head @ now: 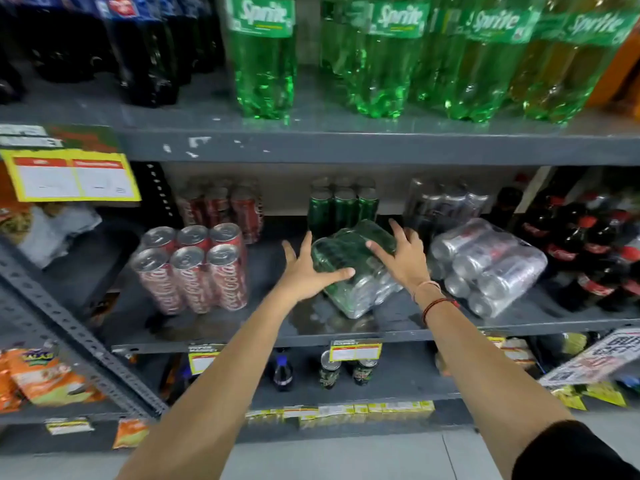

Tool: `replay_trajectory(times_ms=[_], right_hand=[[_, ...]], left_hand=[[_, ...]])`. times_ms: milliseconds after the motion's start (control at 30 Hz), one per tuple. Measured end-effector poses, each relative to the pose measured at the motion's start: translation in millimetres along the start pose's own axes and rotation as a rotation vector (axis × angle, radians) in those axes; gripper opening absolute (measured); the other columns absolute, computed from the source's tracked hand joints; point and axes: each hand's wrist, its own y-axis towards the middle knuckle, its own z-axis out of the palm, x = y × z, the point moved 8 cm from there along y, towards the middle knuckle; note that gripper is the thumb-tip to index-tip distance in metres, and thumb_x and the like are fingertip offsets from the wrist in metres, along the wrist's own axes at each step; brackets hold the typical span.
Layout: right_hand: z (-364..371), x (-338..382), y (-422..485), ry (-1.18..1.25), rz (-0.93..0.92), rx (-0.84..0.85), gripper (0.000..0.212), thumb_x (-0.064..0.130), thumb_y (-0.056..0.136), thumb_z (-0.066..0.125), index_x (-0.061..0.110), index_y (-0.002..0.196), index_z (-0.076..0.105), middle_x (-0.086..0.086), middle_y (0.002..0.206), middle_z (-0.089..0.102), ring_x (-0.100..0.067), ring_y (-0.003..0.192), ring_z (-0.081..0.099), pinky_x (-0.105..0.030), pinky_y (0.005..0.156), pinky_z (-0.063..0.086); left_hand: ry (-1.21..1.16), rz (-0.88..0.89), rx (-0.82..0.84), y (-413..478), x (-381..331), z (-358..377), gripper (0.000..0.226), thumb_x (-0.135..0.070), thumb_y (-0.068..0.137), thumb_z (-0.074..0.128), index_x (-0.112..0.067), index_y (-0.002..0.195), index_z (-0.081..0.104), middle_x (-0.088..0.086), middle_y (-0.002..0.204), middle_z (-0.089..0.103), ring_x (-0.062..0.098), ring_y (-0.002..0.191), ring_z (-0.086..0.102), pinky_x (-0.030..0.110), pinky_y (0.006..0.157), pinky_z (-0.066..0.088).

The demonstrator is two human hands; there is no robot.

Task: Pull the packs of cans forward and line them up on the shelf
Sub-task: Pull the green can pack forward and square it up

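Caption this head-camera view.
Left hand and right hand press a tilted green can pack on the shelf between a red pack and a silver pack.

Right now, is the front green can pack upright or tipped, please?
Tipped: the front green can pack lies tilted, its can ends facing forward.

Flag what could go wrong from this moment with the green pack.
The green pack sits tilted between the left hand and right hand, both spread open rather than wrapped, so it could slip or topple. The silver pack lies on its side just beside it; pulling forward might bump it toward the shelf edge.
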Motion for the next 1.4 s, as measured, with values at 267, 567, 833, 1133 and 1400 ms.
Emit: replay_trajectory(times_ms=[267, 567, 833, 1133, 1400], right_hand=[[16.7, -23.1, 36.6, 0.103, 0.008, 0.580, 0.105, 0.069, 0.064, 0.067, 0.039, 0.148, 0.012, -0.001, 0.154, 0.031, -0.024, 0.141, 0.028, -0.037, 0.115, 0.024], [32.1, -20.4, 53.3, 0.135, -0.085, 0.735, 0.126, 0.069, 0.049, 0.077, 0.039, 0.148, 0.006, 0.000, 0.158, 0.019, -0.019, 0.143, 0.023, -0.041, 0.118, 0.021], [6.6, -36.5, 0.1, 0.396, -0.151, 0.207, 0.115, 0.068, 0.049, 0.079, 0.053, 0.143, 0.014, 0.014, 0.133, 0.054, -0.008, 0.126, 0.049, -0.038, 0.108, 0.039], [12.0, -37.8, -54.9, 0.412, -0.232, -0.051, 0.112, 0.058, 0.060, 0.078, 0.062, 0.135, -0.005, 0.008, 0.159, 0.011, -0.006, 0.146, 0.011, -0.030, 0.115, 0.019], [19.6, -51.0, -78.7, 0.360, -0.240, -0.074, 0.104, 0.049, 0.070, 0.075, 0.060, 0.134, -0.006, 0.002, 0.159, 0.010, -0.009, 0.145, 0.014, -0.030, 0.110, 0.024]], left_hand=[[-0.213, -0.231, -0.037, 33.3, -3.0, 64.2, 0.141, -0.048, 0.054, 0.086, -0.041, 0.142, -0.024, 0.022, 0.150, -0.033, 0.039, 0.146, 0.002, 0.046, 0.113, 0.025], [-0.218, -0.199, -0.102, 43.6, -2.9, 64.0, 0.138, -0.035, 0.058, 0.088, -0.040, 0.143, -0.021, 0.022, 0.155, 0.002, 0.034, 0.140, 0.024, 0.037, 0.107, 0.033], [0.000, 0.135, -0.109, 31.2, -6.3, 56.9, 0.141, -0.039, 0.052, 0.090, -0.053, 0.139, -0.020, 0.013, 0.159, -0.007, 0.027, 0.147, 0.006, 0.044, 0.114, 0.019], [0.334, 0.412, -0.247, 4.1, 3.6, 58.2, 0.130, -0.058, 0.059, 0.075, -0.058, 0.128, -0.035, 0.011, 0.158, -0.018, 0.033, 0.141, 0.026, 0.043, 0.104, 0.039], [0.369, 0.496, -0.332, -14.9, 19.1, 71.4, 0.106, -0.070, 0.065, 0.047, -0.055, 0.127, -0.038, 0.012, 0.151, -0.016, 0.041, 0.124, 0.051, 0.043, 0.088, 0.050]])
